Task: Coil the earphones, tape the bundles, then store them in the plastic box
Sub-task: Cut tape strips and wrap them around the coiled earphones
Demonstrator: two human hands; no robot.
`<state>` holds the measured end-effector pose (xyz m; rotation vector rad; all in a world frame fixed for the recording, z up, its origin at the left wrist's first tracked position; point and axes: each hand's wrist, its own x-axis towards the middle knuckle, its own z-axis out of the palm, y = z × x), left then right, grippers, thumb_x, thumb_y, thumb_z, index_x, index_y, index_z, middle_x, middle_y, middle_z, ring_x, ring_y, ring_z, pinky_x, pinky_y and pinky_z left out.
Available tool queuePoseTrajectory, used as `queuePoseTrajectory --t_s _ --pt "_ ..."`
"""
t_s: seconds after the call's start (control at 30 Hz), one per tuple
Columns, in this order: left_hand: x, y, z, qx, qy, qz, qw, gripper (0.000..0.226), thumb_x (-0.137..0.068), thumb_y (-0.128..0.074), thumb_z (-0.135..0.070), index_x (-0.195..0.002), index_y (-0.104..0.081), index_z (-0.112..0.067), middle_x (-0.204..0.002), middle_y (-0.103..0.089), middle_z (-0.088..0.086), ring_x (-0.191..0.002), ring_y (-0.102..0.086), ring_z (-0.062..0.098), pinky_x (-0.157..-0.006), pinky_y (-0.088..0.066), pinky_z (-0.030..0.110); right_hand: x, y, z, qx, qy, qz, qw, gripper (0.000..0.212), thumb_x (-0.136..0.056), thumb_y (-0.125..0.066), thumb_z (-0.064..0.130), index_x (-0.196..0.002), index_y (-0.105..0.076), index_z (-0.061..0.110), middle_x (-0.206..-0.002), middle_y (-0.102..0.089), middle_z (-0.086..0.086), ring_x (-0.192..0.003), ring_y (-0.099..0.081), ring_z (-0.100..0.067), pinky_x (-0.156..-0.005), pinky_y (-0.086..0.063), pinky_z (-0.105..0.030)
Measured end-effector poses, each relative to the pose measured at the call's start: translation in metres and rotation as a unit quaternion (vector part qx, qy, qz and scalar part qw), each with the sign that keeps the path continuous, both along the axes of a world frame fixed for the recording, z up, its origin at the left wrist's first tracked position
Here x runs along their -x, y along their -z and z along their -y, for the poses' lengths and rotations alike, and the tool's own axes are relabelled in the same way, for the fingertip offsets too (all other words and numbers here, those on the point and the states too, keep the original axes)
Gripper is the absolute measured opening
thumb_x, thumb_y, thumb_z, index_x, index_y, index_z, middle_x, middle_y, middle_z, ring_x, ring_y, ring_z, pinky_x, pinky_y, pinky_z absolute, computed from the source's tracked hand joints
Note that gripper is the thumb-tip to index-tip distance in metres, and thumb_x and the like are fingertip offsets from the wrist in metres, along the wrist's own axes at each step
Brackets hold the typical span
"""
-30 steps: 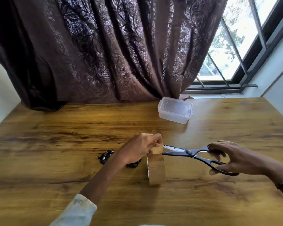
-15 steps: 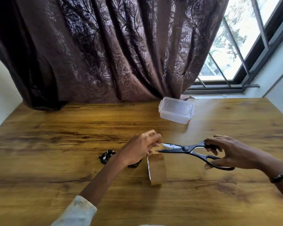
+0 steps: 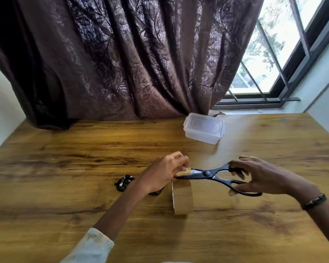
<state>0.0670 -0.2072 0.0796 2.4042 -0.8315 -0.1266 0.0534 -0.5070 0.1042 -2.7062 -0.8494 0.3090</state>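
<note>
Evidently the left hand (image 3: 164, 172) pinches the tape end (image 3: 186, 170) taut above the tape roll (image 3: 182, 198) so it cuts cleanly. Gripping the handles, the right hand (image 3: 258, 176) has the scissors (image 3: 213, 175) partly open at that strip.

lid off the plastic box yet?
No, the plastic box sits closed with its lid on at the far side of the table, apart from both hands.
</note>
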Motion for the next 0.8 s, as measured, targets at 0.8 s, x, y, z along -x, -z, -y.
queuePoseTrajectory --t_s 0.8 --pt "-0.0005 0.0028 -0.0013 0.016 -0.006 -0.004 1.0 0.01 -0.098 -0.048 -0.024 -0.103 -0.055 -0.02 -0.105 -0.053 -0.007 -0.09 -0.061 0.007 -0.07 -0.058 0.033 -0.0032 0.0015 -0.0034 -0.036 -0.009 0.052 0.998 0.079 -0.069 -0.026 0.092 -0.089 -0.062 0.025 -0.075 -0.054 0.014 -0.062 -0.051 -0.005 -0.054 -0.042 -0.019"
